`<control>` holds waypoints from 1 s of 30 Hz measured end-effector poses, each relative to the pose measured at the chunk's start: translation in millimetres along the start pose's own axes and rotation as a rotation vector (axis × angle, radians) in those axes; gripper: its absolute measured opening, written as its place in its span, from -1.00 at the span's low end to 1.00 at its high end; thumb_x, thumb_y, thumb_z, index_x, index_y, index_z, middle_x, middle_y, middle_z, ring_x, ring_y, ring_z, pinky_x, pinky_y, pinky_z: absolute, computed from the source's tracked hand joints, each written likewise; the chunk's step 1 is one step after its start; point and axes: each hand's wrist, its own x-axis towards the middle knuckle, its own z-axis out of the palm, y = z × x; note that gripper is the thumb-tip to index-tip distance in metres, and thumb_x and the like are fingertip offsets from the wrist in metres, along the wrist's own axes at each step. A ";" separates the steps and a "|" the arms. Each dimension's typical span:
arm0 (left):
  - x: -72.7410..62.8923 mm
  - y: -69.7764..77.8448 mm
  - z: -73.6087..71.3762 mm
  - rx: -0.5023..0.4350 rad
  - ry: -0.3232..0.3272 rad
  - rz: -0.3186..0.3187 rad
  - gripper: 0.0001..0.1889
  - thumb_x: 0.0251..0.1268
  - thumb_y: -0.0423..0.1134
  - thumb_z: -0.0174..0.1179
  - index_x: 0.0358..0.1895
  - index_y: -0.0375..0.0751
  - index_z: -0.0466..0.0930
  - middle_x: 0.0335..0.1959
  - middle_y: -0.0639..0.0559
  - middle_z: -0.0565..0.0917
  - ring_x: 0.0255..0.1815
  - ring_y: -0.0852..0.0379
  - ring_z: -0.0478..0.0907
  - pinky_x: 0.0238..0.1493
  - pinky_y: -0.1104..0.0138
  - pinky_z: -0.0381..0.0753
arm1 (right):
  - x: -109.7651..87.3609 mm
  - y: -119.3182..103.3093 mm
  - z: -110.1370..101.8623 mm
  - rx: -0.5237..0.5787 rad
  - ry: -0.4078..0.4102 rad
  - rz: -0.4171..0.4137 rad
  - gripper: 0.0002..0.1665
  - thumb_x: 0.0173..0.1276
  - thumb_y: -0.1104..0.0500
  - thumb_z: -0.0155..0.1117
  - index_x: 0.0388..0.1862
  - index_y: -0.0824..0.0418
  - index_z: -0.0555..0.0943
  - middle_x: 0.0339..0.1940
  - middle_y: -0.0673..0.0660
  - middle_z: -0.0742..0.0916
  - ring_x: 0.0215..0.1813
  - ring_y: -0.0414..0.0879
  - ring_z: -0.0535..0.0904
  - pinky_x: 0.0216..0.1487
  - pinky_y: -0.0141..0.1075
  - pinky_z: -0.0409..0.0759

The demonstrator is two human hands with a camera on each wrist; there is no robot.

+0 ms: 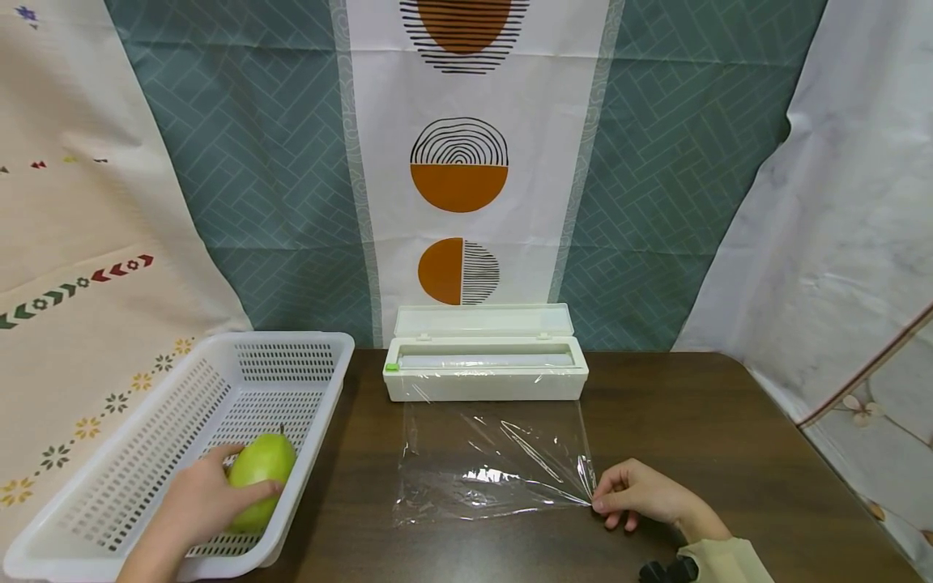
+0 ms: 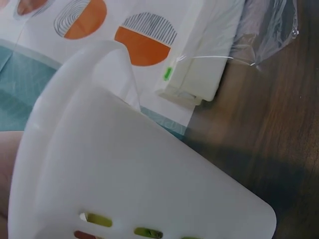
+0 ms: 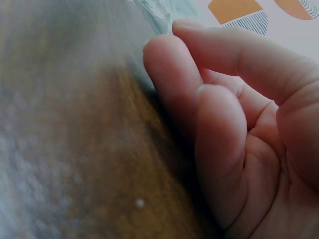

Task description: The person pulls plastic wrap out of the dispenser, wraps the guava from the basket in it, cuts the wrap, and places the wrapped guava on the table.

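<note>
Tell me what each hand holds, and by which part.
The left hand grips the green pear by its rounded body; the right hand pinches the clear film at its near right corner.

The head camera looks forward and down from above the near side of the table (image 1: pixel 700 429), set back enough to include the left hand (image 1: pixel 200 494) and right hand (image 1: pixel 641 490). The left wrist camera, rolled sideways, sits close against the basket (image 2: pixel 124 169) and faces past its wall; the right wrist camera looks from very near the fingers (image 3: pixel 222 124), also tilted. All 3 views share the table and printed cloth (image 1: pixel 539 202); the head and left wrist views share the white box (image 1: pixel 484 386).
</note>
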 end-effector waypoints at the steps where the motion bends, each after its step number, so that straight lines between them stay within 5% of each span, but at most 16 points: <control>1: 0.0 0.1 -0.6 -0.004 0.008 0.002 0.00 -0.09 0.20 0.37 0.24 -0.56 0.25 -0.25 -0.39 0.64 -0.35 -0.03 0.56 -0.42 0.20 0.48 | 0.0 -0.3 0.1 -0.001 0.000 0.000 -0.73 0.31 0.23 0.22 -0.29 0.49 0.62 -0.50 -0.06 0.72 -0.49 -0.29 0.64 -0.59 -0.49 0.53; 30: -5.9 16.2 -16.0 -0.083 0.129 -0.055 0.01 0.00 0.28 0.28 0.32 -0.45 0.18 0.08 -0.56 0.44 -0.20 -0.23 0.54 -0.47 0.25 0.44 | -0.9 0.0 0.6 0.005 0.010 -0.004 -0.75 0.31 0.23 0.22 -0.28 0.47 0.63 -0.49 -0.04 0.73 -0.49 -0.28 0.65 -0.60 -0.49 0.53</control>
